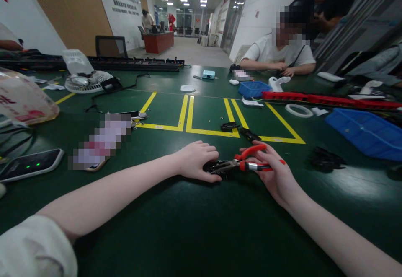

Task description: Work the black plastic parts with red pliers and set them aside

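Observation:
My left hand [198,160] is closed around a small black part [215,167] just above the green table [194,226]. With my right hand [274,172] I grip pliers [251,159] by their red and black handles. The metal jaws point left and meet the black part; whether they pinch it I cannot tell. Beyond my hands, two similar black pieces [250,134] lie near the yellow tape lines. Part of the piece in my left hand is hidden by my fingers.
A blue bin [367,132] and a dark bundle of pieces [326,159] lie to the right. On the left are a phone [100,143], a device with green lights [34,164], a plastic bag [27,97] and a white fan [88,81]. Across the table sits a person [279,53].

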A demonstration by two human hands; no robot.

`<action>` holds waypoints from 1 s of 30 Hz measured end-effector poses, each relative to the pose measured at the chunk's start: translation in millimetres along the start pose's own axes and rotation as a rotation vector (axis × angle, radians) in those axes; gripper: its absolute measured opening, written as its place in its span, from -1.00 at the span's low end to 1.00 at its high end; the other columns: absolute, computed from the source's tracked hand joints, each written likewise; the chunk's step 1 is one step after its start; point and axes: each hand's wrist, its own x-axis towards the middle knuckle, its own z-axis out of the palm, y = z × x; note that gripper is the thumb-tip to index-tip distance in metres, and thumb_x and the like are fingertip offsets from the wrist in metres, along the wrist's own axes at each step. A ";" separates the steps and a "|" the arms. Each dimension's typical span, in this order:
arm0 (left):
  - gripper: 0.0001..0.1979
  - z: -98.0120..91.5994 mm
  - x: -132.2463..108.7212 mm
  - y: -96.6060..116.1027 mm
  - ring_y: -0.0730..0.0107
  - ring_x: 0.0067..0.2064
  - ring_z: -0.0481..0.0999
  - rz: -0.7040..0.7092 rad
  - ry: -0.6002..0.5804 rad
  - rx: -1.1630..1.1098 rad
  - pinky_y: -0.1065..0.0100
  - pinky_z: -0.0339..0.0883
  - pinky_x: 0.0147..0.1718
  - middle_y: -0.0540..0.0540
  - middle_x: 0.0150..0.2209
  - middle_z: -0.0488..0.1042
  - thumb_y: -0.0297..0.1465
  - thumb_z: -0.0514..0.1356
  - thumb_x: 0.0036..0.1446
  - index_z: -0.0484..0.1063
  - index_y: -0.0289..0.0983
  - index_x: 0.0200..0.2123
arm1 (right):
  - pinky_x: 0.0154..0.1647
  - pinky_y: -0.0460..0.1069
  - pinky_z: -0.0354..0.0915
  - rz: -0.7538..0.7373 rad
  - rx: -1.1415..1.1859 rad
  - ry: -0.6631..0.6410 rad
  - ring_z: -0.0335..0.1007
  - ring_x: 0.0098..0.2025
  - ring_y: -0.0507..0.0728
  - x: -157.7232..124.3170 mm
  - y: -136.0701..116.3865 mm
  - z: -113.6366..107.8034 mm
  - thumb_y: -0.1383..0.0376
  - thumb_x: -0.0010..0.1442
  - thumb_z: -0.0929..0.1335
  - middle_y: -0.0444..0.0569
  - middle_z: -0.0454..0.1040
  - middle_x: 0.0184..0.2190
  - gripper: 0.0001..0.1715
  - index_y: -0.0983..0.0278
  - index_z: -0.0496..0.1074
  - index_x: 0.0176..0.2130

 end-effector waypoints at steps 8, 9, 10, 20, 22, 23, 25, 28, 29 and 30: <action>-0.54 2.5 -0.1 -1.5 0.32 -0.32 0.39 0.015 0.023 0.021 0.31 0.17 -0.29 -0.05 -0.32 0.42 0.06 0.16 0.16 0.34 -0.27 -0.33 | 0.03 0.13 0.43 0.012 -0.011 0.002 0.56 -0.09 0.21 -1.2 -2.1 2.9 0.14 0.06 0.45 -0.05 0.62 -0.11 -0.43 0.12 0.33 0.06; -0.54 2.6 -0.1 -1.5 0.32 -0.32 0.39 0.015 0.025 0.022 0.31 0.17 -0.29 -0.05 -0.32 0.42 0.06 0.16 0.16 0.34 -0.27 -0.33 | 0.03 0.13 0.43 0.012 -0.012 0.002 0.56 -0.08 0.21 -1.3 -2.2 3.2 0.14 0.06 0.45 -0.05 0.62 -0.12 -0.43 0.13 0.33 0.06; -0.54 2.7 -0.2 -1.5 0.31 -0.31 0.39 0.014 0.027 0.024 0.31 0.17 -0.28 -0.05 -0.32 0.42 0.06 0.16 0.16 0.34 -0.26 -0.34 | 0.03 0.13 0.43 0.011 -0.012 0.001 0.56 -0.08 0.21 -1.2 -2.3 3.5 0.14 0.07 0.45 -0.05 0.62 -0.12 -0.43 0.13 0.33 0.06; -0.53 2.3 -0.3 -1.9 0.32 -0.31 0.39 0.016 0.021 0.019 0.31 0.18 -0.28 -0.05 -0.32 0.41 0.06 0.16 0.17 0.35 -0.27 -0.32 | 0.03 0.17 0.44 0.025 -0.009 -0.019 0.57 -0.08 0.23 1.7 -0.8 0.8 0.14 0.06 0.46 -0.03 0.62 -0.11 -0.38 0.13 0.32 0.09; -0.54 2.0 -0.4 -1.9 0.32 -0.31 0.39 0.017 0.019 0.017 0.31 0.18 -0.27 -0.05 -0.32 0.42 0.06 0.16 0.17 0.36 -0.27 -0.32 | 0.03 0.15 0.44 0.022 -0.008 -0.024 0.56 -0.07 0.22 1.9 -0.6 0.3 0.14 0.06 0.45 -0.03 0.62 -0.11 -0.39 0.13 0.32 0.09; -0.54 2.0 -0.5 -1.9 0.32 -0.31 0.39 0.019 0.021 0.018 0.31 0.18 -0.27 -0.05 -0.32 0.42 0.06 0.16 0.17 0.36 -0.27 -0.32 | 0.03 0.15 0.44 0.021 -0.007 -0.025 0.57 -0.07 0.22 1.8 -0.7 0.3 0.14 0.06 0.45 -0.03 0.62 -0.11 -0.39 0.13 0.32 0.09; -0.54 2.2 -0.6 -2.1 0.32 -0.31 0.39 0.020 0.024 0.022 0.31 0.18 -0.27 -0.05 -0.32 0.42 0.06 0.17 0.16 0.35 -0.27 -0.32 | 0.03 0.15 0.44 0.024 -0.006 -0.027 0.57 -0.08 0.22 1.1 -1.4 1.1 0.15 0.07 0.45 -0.04 0.63 -0.13 -0.40 0.14 0.31 0.09; -0.53 2.7 -0.6 -2.6 0.33 -0.32 0.38 0.021 0.024 0.013 0.32 0.17 -0.29 -0.05 -0.32 0.42 0.06 0.16 0.17 0.35 -0.27 -0.32 | 0.04 0.14 0.43 0.033 -0.017 -0.020 0.57 -0.08 0.21 0.1 -2.9 2.9 0.16 0.08 0.44 -0.04 0.63 -0.14 -0.41 0.14 0.31 0.09; -0.53 2.8 -0.5 -2.7 0.33 -0.32 0.38 0.020 0.023 0.012 0.32 0.17 -0.29 -0.05 -0.32 0.42 0.06 0.16 0.17 0.36 -0.27 -0.32 | 0.03 0.14 0.43 0.034 -0.025 -0.016 0.57 -0.09 0.21 0.1 -3.0 3.2 0.16 0.08 0.44 -0.04 0.63 -0.14 -0.41 0.14 0.31 0.09; -0.53 2.9 -0.5 -2.8 0.33 -0.32 0.38 0.020 0.024 0.013 0.32 0.17 -0.29 -0.05 -0.32 0.42 0.06 0.16 0.17 0.36 -0.27 -0.32 | 0.02 0.14 0.43 0.033 -0.037 -0.015 0.57 -0.10 0.21 0.2 -3.0 3.3 0.15 0.08 0.44 -0.05 0.63 -0.14 -0.41 0.14 0.31 0.09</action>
